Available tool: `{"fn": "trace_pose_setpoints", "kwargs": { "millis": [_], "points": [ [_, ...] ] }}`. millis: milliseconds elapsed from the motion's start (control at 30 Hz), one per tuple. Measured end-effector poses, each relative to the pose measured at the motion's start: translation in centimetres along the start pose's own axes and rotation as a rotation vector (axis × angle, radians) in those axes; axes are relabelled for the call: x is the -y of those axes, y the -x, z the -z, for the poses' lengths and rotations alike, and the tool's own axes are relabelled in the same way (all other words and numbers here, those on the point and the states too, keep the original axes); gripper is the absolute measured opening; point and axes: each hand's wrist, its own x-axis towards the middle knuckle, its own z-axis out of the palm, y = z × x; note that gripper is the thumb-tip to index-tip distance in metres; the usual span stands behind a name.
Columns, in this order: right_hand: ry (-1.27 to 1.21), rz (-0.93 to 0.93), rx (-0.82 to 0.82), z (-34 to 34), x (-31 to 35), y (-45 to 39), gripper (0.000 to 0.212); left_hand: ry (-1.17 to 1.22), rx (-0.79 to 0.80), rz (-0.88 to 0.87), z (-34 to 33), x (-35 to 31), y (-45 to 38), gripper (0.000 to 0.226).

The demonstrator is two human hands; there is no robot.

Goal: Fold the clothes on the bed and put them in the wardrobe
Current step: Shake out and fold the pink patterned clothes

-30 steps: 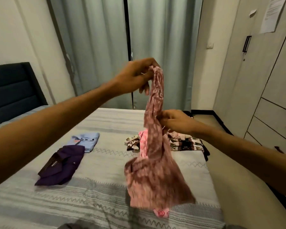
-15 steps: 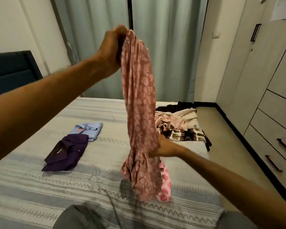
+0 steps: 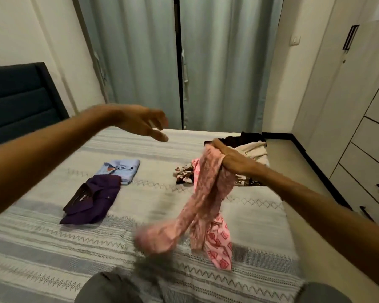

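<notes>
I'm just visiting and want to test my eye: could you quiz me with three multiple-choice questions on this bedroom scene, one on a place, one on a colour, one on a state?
1. Where does the purple shirt lie?
A. on the bed
B. on the floor
C. in a drawer

2. What colour is the folded shirt just beyond it?
A. red
B. light blue
C. black

3. What is the left hand doing?
A. gripping the pink garment
B. pressing the bed
C. open, holding nothing

Answers:
1 A, it rests on the striped bedspread.
2 B, pale blue cloth.
3 C, only the right hand has a grip on the pink garment.
</notes>
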Motion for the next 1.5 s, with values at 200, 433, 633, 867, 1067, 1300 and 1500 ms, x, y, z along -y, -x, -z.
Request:
{"fn": "trace_pose_setpoints", "kwargs": {
  "millis": [200, 433, 633, 867, 1067, 1300, 1500],
  "points": [
    [-0.135, 0.072, 0.111, 3.9, 6.4, 0.9, 0.022, 0.479, 0.081, -0.374, -5.1, -3.9, -5.5, 0.043],
    [-0.284, -0.142, 0.249, 8.2, 5.6, 3.9, 0.060, 0.478, 0.071, -0.551, -7.5, -5.7, -6.6, 0.015],
    [0.158, -0.296, 0.312, 9.0, 3.2, 4.8, 0.029, 0.295, 0.070, -0.565, -8.1, -7.1, -5.3, 0.017],
    [0.137, 0.002, 0.166, 10.1, 5.9, 5.7, 0.041, 0.208, -0.244, -0.625, -8.2, -9.3, -5.0, 0.039],
    [0.057, -0.046, 0.159, 13.5, 6.7, 5.8, 0.037, 0.255, -0.461, -0.597, -8.3, -9.9, -4.8, 0.034],
    [-0.163, -0.076, 0.112, 16.1, 5.7, 7.1, 0.020, 0.168, -0.494, -0.737, -5.0, -8.7, -3.2, 0.029],
    [0.102, -0.208, 0.283, 15.9, 5.1, 8.2, 0.026, -0.278, -0.510, -0.759, 0.7, -5.0, -2.9, 0.073]
  ]
}}
